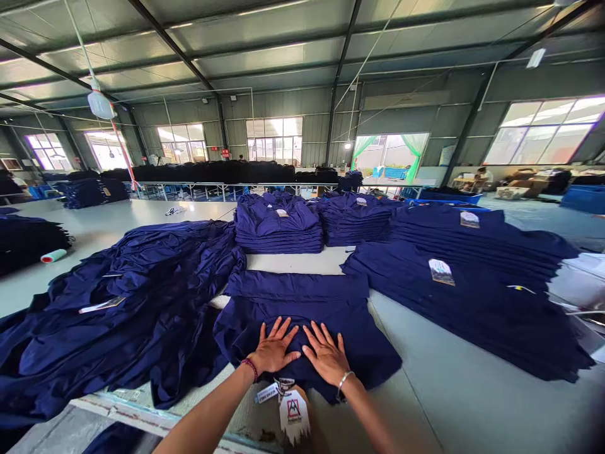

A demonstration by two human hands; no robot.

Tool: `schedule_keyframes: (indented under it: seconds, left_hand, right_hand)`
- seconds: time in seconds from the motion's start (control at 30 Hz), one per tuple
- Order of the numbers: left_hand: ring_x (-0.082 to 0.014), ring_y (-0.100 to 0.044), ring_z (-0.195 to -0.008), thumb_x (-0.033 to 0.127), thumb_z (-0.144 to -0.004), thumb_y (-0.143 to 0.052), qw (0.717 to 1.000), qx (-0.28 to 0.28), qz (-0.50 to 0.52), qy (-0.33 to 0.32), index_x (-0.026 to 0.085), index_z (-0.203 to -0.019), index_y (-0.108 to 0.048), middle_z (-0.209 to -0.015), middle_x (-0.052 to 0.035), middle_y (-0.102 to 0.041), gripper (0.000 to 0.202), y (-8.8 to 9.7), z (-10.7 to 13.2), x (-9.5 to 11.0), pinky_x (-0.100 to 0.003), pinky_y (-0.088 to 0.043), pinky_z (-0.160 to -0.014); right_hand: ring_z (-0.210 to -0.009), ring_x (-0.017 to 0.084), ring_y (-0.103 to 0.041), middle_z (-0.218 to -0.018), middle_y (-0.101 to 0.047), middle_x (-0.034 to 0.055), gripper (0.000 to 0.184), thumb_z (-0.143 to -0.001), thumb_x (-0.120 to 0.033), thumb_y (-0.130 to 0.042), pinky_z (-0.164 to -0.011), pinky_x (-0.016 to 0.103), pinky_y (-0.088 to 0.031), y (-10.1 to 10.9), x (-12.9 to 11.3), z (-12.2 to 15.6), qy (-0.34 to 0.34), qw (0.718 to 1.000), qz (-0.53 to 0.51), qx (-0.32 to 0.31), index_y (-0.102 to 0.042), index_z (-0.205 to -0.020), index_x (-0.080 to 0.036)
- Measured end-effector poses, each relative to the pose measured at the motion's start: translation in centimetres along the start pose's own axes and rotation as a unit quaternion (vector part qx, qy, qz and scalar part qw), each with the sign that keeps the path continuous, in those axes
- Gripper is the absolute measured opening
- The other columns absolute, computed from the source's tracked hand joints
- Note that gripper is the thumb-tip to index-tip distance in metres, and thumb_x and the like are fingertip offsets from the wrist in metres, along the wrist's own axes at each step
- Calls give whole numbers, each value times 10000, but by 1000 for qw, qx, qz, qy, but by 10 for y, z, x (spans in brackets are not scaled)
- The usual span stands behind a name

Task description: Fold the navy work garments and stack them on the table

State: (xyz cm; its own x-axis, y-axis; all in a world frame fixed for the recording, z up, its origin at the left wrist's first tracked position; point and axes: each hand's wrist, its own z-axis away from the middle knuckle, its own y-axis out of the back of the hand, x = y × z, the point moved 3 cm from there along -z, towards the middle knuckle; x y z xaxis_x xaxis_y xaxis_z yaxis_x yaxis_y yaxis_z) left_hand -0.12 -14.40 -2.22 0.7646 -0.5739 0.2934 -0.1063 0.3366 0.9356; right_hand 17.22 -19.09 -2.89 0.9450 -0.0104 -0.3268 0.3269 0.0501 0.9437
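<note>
A: Where's the garment in hand?

B: The navy garment (302,309) lies on the counter (449,403), on the near side of the tall stack (278,236), with a narrow bare strip between them.

A: And the hands?

B: The left hand (274,353) and the right hand (326,359) both lie palm down on the cloth, fingers fanned wide, thumbs pointing towards each other. Neither has hold of anything; they only press.

A: How would it handle, do you think?

B: Soft and limp, I'd guess. It wrinkles under the palms and its far part lies doubled over in a band. One piece should be light, hardly fragile, but too floppy to keep its shape from a single grip. The counter looks smooth, so the cloth may slide if pushed.

A: So where would you take it?

B: By both ends of the doubled band, the edge closest to the tall stack. The layers there should hang together best.

A: Anything to avoid?

B: The card tag (293,413), at the garment's edge farthest from the tall stack. It looks like stiff card, and could crease or snag. I wouldn't lift by it.
</note>
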Motion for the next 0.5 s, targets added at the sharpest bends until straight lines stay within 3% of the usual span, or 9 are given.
schedule_keyframes:
  seconds: [0.07,0.1,0.17,0.23,0.3,0.37,0.5]
  left_hand:
    - [-359,-139,-1504,685,-905,-369,1000,-3,20,3,331,-1531,-316,-1647,-63,-190,720,12,-3,-1,-714,-113,-1127]
    - [-353,-247,-1473,679,-905,-386,999,21,29,6,331,-1473,-430,-1606,-71,-318,667,21,-6,-3,-690,-166,-1128]
    - [-303,-447,-1358,601,-930,-421,994,104,35,10,301,-1308,-607,-1442,-73,-550,518,42,-16,-10,-584,-277,-1131]
    - [-246,-545,-1258,431,-937,-485,985,173,24,13,252,-1235,-646,-1325,-74,-637,383,61,-31,-21,-451,-359,-1112]
    - [-222,-550,-1260,261,-889,-538,982,189,1,11,216,-1289,-608,-1357,-87,-616,408,73,-48,-34,-373,-383,-1105]
    - [-234,-484,-1342,176,-830,-579,985,172,-31,8,194,-1365,-549,-1446,-103,-544,536,77,-65,-48,-373,-343,-1146]
    - [-285,-369,-1433,232,-767,-685,993,109,-45,19,204,-1444,-465,-1556,-114,-405,713,73,-89,-74,-443,-303,-1177]
  right_hand:
    - [-1479,256,-271,-1579,-361,-28,495,-964,-489,-351,-1183,647,-109,1,7,-5,-3,1000,-17,24,-467,-1435,-393]
    - [-1442,256,-348,-1537,-437,-9,463,-968,-472,-351,-1181,640,-141,3,11,-10,-3,998,-26,49,-540,-1380,-380]
    - [-1342,243,-487,-1442,-556,30,426,-974,-427,-357,-1181,582,-231,12,21,-24,14,993,-38,112,-640,-1278,-334]
    - [-1264,230,-561,-1379,-609,62,404,-965,-384,-392,-1162,492,-327,22,28,-45,52,984,-37,166,-670,-1241,-282]
    - [-1240,230,-581,-1355,-625,83,390,-949,-332,-430,-1133,436,-387,31,35,-69,86,977,-25,192,-670,-1244,-245]
    - [-1263,237,-566,-1364,-618,96,394,-927,-273,-465,-1137,430,-388,36,40,-93,98,975,-9,198,-656,-1267,-222]
    - [-1337,248,-503,-1433,-559,108,460,-874,-220,-558,-1170,450,-341,30,54,-126,78,983,16,162,-609,-1331,-202]
